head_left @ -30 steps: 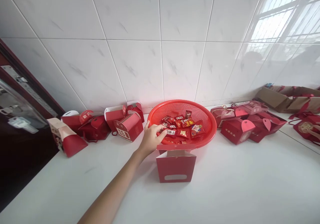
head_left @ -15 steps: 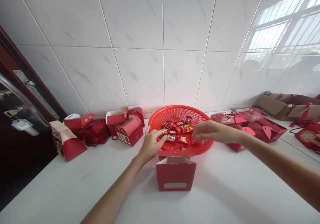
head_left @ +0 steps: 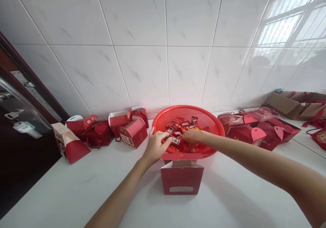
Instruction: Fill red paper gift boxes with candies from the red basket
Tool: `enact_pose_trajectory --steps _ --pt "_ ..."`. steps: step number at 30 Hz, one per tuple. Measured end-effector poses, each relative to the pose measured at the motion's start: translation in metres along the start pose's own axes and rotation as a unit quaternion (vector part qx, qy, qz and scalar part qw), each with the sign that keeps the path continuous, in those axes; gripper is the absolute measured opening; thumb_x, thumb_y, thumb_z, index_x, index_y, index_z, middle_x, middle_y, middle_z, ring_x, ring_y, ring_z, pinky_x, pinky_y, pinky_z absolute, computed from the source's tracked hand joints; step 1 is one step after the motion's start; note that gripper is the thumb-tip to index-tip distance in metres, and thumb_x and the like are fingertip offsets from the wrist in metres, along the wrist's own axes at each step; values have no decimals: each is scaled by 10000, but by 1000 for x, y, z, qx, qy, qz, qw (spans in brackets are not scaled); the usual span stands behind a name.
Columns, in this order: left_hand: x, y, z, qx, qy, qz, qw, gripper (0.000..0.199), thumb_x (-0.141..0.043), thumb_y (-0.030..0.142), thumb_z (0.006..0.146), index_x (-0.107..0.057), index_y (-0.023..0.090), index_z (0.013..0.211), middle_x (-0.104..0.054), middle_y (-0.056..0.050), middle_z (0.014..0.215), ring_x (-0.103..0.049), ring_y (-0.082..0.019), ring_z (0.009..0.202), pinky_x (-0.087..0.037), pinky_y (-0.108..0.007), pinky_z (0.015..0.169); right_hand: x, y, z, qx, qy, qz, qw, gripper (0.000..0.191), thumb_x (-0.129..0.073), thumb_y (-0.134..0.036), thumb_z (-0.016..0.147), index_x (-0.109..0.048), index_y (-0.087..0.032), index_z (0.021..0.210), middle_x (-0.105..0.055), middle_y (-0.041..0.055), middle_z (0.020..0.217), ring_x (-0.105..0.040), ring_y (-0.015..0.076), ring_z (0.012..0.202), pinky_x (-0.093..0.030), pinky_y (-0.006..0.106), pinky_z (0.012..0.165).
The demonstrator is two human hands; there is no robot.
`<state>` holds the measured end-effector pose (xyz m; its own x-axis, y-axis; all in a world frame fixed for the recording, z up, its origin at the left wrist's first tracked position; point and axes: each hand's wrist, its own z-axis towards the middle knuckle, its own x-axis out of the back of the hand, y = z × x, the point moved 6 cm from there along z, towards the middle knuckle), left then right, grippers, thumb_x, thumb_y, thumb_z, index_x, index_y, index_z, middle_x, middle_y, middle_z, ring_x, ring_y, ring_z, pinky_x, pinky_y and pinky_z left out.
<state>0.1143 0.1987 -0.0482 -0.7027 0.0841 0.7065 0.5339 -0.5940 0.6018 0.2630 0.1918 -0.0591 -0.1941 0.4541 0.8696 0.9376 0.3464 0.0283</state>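
Note:
A red plastic basket (head_left: 217, 124) with a perforated wall holds several red-wrapped candies (head_left: 175, 140). On its left rim rests my left hand (head_left: 156, 148), fingers apart, the fingertips over the candies. My right hand (head_left: 193, 136) reaches down into the candies from the right; its fingertips are hidden among the wrappers, so I cannot see what they grip. Directly in front of the basket stands a red paper gift box (head_left: 182, 180), its top open and a flap raised toward the basket. Neither hand touches this box.
Several red gift boxes (head_left: 133, 133) line the wall on the left. More red boxes (head_left: 251, 134) are grouped right of the basket. A brown cardboard carton (head_left: 282, 105) sits at the far right. Keys (head_left: 26, 128) hang from the door lock at left.
My right hand has moved left and down, from above the basket's right side into the candies. My left hand stays at the left rim. The view has shifted slightly.

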Motion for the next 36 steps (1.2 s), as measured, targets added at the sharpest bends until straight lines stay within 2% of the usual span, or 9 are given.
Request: enact_pose_trajectory --steps 5,9,12,15,17,23,29,33,36 --pt "0 3 0 -15 -2 -2 1000 277 -489 429 909 -591 239 736 -678 19 772 -662 -200 855 -187 -625 1246 2 19 -3 5 7 30 1000 146 -774 -239 752 -701 -146 838 -681 104 830 -677 330 873 -485 377 708" --pt "1 4 0 -19 -1 0 1000 289 -475 430 917 -587 244 726 -680 27 750 -667 -197 830 -217 -614 1242 13 25 -12 56 11 118 991 345 -774 -366 790 -690 -179 1067 -720 73 1002 -683 246 895 -491 295 683" --pt "2 3 0 -16 11 1 1000 263 -472 422 920 -634 254 799 -702 26 768 -682 -194 827 -233 -603 1243 20 18 -20 150 15 254 955 445 -771 -423 799 -659 -185 1158 -728 51 1083 -683 203 954 -503 261 747" --pt "1 0 0 -9 15 -14 1000 245 -484 421 925 -669 263 899 -749 15 808 -714 -205 869 -181 -600 1259 24 14 -25 216 43 393 893 387 -740 -486 816 -686 -150 1000 -737 49 905 -692 202 873 -499 281 752" --pt "0 -1 0 -1 7 -33 999 241 -502 422 919 -674 263 977 -775 5 845 -734 -214 896 -120 -604 1269 24 17 -23 218 64 421 878 354 -687 -492 860 -687 -146 933 -722 35 795 -688 188 778 -497 287 723" --pt "0 2 -1 -6 -4 -41 999 279 -480 373 916 -598 258 1141 -752 52 717 -741 -219 940 -50 -612 1269 18 35 -11 170 40 355 918 315 -674 -446 885 -709 -150 989 -729 43 864 -687 184 809 -514 287 745" --pt "0 1 -1 -16 3 -26 1000 223 -480 353 910 -592 274 1087 -706 74 640 -734 -222 888 -91 -616 1257 6 41 -7 80 12 228 970 538 -870 -531 649 -712 -188 1032 -685 50 903 -648 244 830 -456 294 643" --pt "0 0 -1 -14 5 -24 1000 216 -490 354 897 -608 276 1060 -715 66 657 -730 -226 918 -79 -624 1257 -5 24 -8 35 -20 55 998 356 -813 -446 718 -681 -207 947 -674 57 913 -648 273 855 -430 306 622" --pt "0 0 -2 -17 2 -17 1000 213 -486 351 901 -620 272 1046 -721 61 673 -724 -220 939 -102 -623 1256 -10 9 -7 34 -21 21 999 210 -780 -288 736 -665 -182 878 -667 79 875 -652 293 843 -423 326 628"
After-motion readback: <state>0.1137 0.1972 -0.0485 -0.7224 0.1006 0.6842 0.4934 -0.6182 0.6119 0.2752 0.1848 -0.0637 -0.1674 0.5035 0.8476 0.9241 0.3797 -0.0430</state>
